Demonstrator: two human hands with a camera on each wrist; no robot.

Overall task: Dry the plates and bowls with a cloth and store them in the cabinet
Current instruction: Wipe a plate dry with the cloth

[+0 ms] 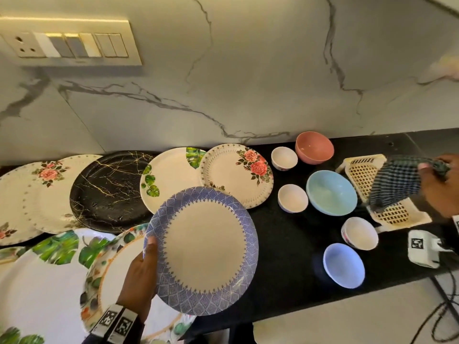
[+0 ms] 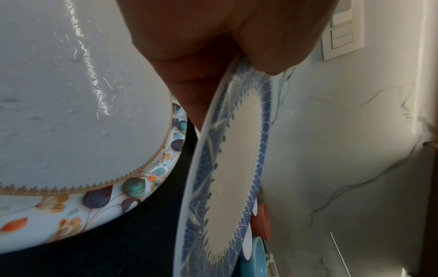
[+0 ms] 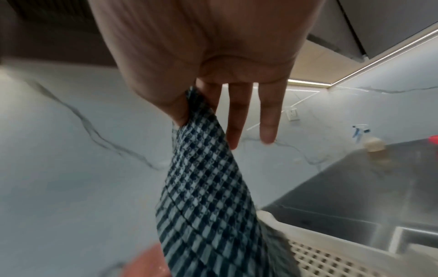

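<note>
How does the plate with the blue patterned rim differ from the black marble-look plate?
The blue-rimmed plate is cream in the middle with a blue geometric border; the black marble-look plate is black all over with thin gold veins. The blue-rimmed plate is gripped at its edge by the left hand and lifted, tilted; the black plate lies on the counter, partly overlapped by neighbouring plates. Both are round and face up.

Left wrist band (image 1: 115, 322) carries white tags printed with black square codes.
</note>
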